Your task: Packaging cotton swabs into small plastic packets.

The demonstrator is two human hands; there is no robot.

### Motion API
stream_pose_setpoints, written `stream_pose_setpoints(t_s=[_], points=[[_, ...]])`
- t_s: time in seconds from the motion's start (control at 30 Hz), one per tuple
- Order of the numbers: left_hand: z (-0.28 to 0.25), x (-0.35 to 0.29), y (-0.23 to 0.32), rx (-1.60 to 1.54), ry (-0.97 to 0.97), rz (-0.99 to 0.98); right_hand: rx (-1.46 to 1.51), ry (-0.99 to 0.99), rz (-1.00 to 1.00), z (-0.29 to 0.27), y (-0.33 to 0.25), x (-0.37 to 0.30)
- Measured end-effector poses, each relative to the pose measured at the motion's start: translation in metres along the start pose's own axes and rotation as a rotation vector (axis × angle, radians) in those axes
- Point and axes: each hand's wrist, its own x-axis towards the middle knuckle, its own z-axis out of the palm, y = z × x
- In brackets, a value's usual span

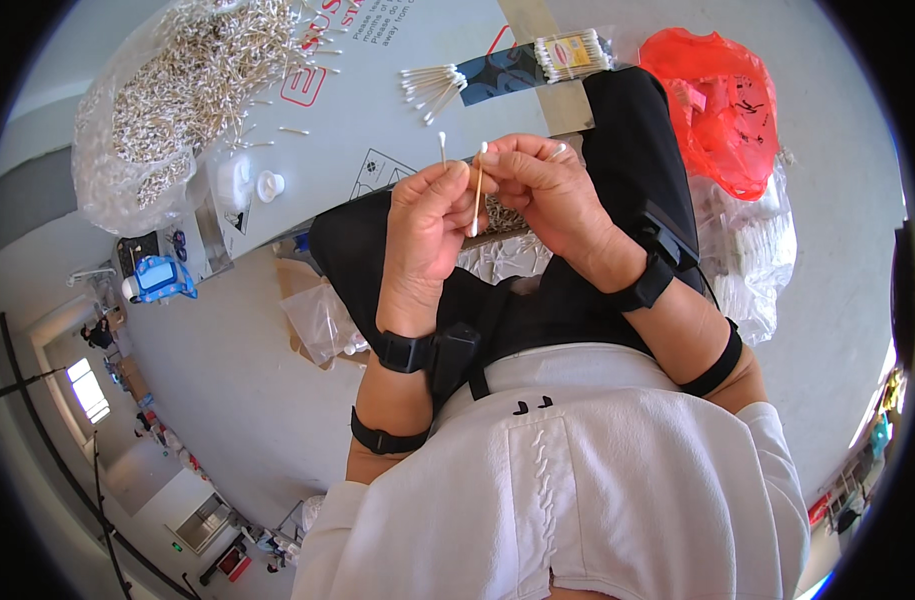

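My left hand (424,220) is closed, with a cotton swab (442,146) sticking up from its fingers. A second cotton swab (478,190) stands almost upright where both hands meet, its upper tip pinched by my right hand (552,190). Something small and white (559,150) shows at the back of the right fingers; I cannot make out whether it is another swab tip. Just beyond the hands, a loose fan of swabs (433,88) lies on the board (327,130), touching a dark strip (497,77). A clear pack of swabs (574,54) sits at the strip's right end.
At the far left, a big clear bag (97,170) overflows with loose swabs. Near it are a small white cap (269,185) and a white container (234,178). To the right hang a red plastic bag (712,90) and a clear bag of packs (752,250). Below the hands, more swabs (507,255) lie in a container.
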Motion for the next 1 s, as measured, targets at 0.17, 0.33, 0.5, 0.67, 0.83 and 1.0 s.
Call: stream_pose_setpoints(t_s=[0.17, 0.33, 0.5, 0.67, 0.83, 1.0], points=[[0.005, 0.0, 0.0, 0.066, 0.019, 0.0, 0.263, 0.09, 0.154, -0.002, 0.0, 0.001], [0.004, 0.001, -0.002, 0.096, 0.032, -0.01, 0.276, 0.089, 0.166, -0.006, 0.002, 0.001], [-0.002, 0.009, 0.004, 0.152, 0.071, -0.048, 0.273, 0.121, 0.17, -0.019, 0.009, 0.004], [-0.04, 0.054, 0.013, 0.761, 0.253, 0.08, 0.462, 0.039, 0.301, -0.028, 0.009, 0.006], [-0.069, 0.105, 0.014, 1.247, 0.206, 0.083, 0.518, -0.08, 0.325, -0.031, 0.011, 0.011], [-0.067, 0.121, 0.009, 1.442, 0.269, 0.222, 0.489, -0.048, 0.332, -0.031, 0.014, 0.014]])
